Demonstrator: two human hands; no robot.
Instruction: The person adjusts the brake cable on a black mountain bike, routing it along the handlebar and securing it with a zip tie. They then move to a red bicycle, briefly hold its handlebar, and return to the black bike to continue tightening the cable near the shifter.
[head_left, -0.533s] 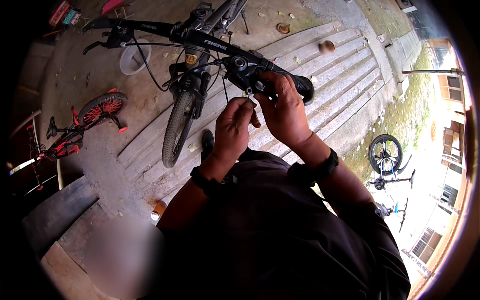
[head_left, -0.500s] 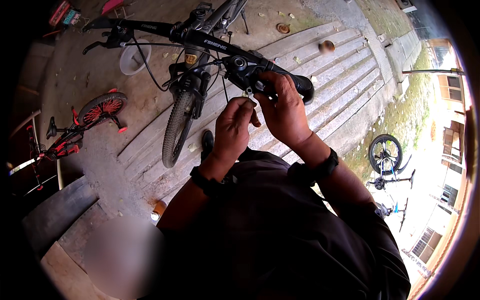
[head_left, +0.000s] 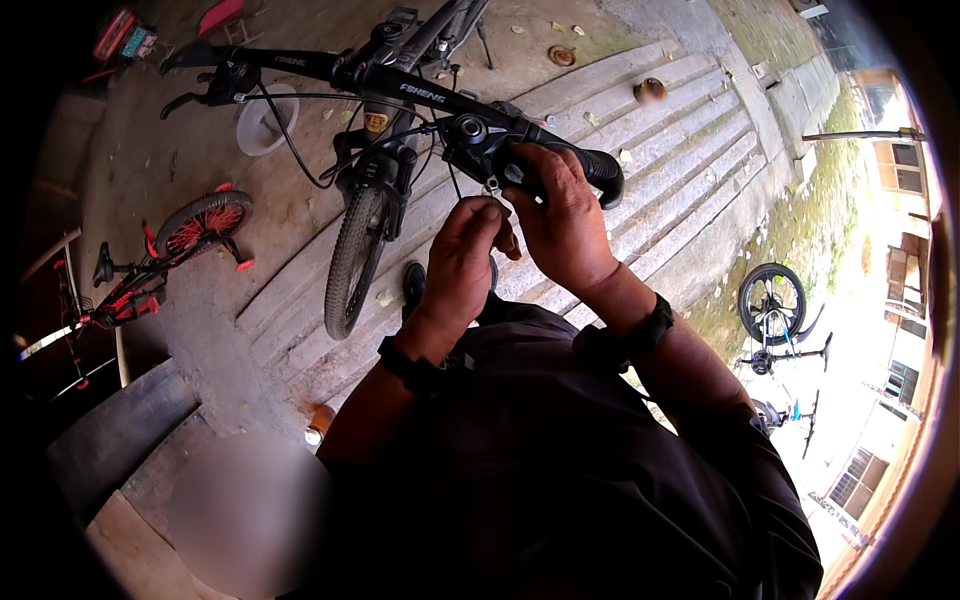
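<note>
A black bicycle handlebar point(head_left: 335, 68) stretches across the upper middle, above a knobby front wheel point(head_left: 352, 265). Near its right-hand grip point(head_left: 605, 180) sits a black brake-and-shifter unit point(head_left: 475, 150) with a round cap. My right hand point(head_left: 570, 220) closes its thumb and fingers on this unit, partly hiding it. Just below the unit, my left hand point(head_left: 460, 260) is pinched together, fingertips close to a small shiny metal fitting. Whatever lies between the left fingertips is too small to make out. Black cables point(head_left: 290, 100) loop from the bar down toward the fork.
A small red and black bicycle point(head_left: 150, 260) stands at the left. A whitish bucket point(head_left: 267, 120) is beyond the front wheel. Ridged concrete slabs point(head_left: 660, 140) lie under the bike. Another bicycle point(head_left: 772, 305) stands in bright light at the right. A brown cup-like container point(head_left: 318, 424) is at lower left.
Both hands stay at the brake-and-shifter unit with only slight finger shifts. The handlebar appears slightly lower and further left in the view.
</note>
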